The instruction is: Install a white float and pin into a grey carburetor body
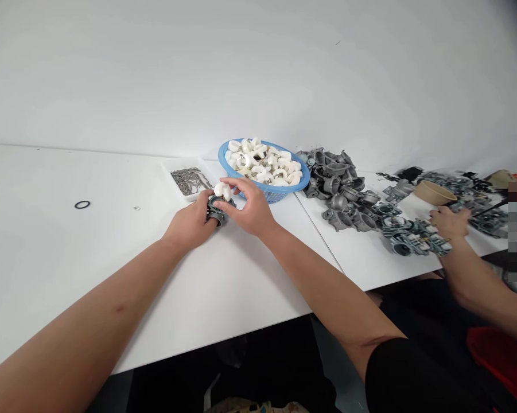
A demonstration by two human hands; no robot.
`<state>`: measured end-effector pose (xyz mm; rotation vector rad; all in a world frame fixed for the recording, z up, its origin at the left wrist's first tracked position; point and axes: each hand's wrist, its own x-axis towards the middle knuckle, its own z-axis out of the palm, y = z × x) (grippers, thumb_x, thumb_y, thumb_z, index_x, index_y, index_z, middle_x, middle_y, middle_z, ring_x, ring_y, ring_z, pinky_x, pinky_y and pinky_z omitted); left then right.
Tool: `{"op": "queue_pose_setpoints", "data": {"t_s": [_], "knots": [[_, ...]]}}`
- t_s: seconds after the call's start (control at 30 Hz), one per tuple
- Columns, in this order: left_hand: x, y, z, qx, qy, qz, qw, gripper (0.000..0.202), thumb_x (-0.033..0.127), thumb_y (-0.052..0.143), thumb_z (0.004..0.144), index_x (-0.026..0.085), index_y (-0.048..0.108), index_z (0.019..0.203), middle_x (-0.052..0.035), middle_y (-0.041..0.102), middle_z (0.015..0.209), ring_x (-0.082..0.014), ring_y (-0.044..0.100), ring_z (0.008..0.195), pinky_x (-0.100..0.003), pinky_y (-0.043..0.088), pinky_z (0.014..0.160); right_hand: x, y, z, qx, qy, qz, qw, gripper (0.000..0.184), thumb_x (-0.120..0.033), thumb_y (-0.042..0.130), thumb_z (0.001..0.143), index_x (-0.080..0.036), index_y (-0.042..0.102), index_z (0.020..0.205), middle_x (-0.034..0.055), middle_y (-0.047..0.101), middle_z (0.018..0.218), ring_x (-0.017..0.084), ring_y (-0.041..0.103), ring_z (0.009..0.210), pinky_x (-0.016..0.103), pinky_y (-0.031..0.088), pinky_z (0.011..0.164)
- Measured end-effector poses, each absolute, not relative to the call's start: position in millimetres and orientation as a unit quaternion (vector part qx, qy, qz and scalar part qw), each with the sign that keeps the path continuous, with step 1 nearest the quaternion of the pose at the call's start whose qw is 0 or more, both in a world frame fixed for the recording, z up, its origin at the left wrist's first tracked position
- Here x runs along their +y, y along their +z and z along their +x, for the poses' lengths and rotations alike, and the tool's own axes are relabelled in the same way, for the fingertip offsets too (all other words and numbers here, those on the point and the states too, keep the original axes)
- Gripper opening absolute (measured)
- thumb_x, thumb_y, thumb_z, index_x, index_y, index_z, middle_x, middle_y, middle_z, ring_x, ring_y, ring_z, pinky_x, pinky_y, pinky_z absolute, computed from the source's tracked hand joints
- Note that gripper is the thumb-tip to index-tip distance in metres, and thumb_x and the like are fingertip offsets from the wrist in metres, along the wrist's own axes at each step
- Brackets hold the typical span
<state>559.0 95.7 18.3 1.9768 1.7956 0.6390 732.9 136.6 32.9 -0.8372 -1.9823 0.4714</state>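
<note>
My left hand point(191, 221) is wrapped round a grey metal carburetor body point(216, 213), keeping it just over the white table. Between the thumb and fingers of my right hand point(252, 207) is a white plastic float point(222, 191), set against the top of that body. Whether the float is seated there I cannot tell. Just behind my hands stands a blue plastic basket point(272, 195) heaped with white floats point(262, 163). To its left, a white tray point(200, 163) contains many thin metal pins point(191, 180).
A black rubber ring point(82, 205) and a tiny clip point(136, 208) lie on the left. Grey metal bowls point(338, 183) are piled right of the basket. Farther right are carburetor bodies point(407, 235), a tan container point(435, 193) and a co-worker's hand point(450, 222). A white wall point(155, 74) rises behind the table.
</note>
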Motion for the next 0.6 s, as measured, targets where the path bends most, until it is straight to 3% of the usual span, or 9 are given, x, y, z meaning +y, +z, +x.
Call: {"op": "queue_pose_setpoints", "data": {"t_s": [0.2, 0.47, 0.6], "knots": [[93.4, 21.3, 560.8, 0.648, 0.243, 0.702, 0.171, 0.060, 0.031, 0.050, 0.080, 0.027, 0.039, 0.139, -0.0065, 0.072, 0.093, -0.0334, 0.069, 0.077, -0.036, 0.045, 0.061, 135.6, 21.3, 725.9, -0.814, 0.169, -0.351, 0.431, 0.043, -0.046, 0.073, 0.085, -0.027, 0.068, 0.124, 0.0056, 0.069, 0.112, 0.027, 0.062, 0.110, 0.046, 0.046, 0.101], [91.3, 23.7, 560.6, 0.662, 0.224, 0.701, 0.139, 0.073, 0.033, 0.049, 0.082, 0.021, 0.028, 0.151, -0.0080, 0.071, 0.093, -0.0333, 0.069, 0.077, -0.036, 0.044, 0.061, 135.7, 11.9, 724.1, -0.809, 0.191, -0.352, 0.430, 0.041, -0.047, 0.072, 0.085, -0.027, 0.071, 0.121, 0.0040, 0.069, 0.112, 0.023, 0.062, 0.108, 0.043, 0.042, 0.105], [89.9, 25.1, 559.5, 0.657, 0.222, 0.714, 0.101, 0.066, 0.031, 0.049, 0.082, 0.025, 0.037, 0.146, -0.0058, 0.073, 0.098, -0.0313, 0.069, 0.080, -0.035, 0.045, 0.063, 136.5, 11.1, 725.6, -0.815, 0.150, -0.357, 0.432, 0.036, -0.046, 0.062, 0.093, -0.027, 0.072, 0.122, 0.0045, 0.066, 0.111, 0.021, 0.059, 0.105, 0.040, 0.041, 0.103]]}}
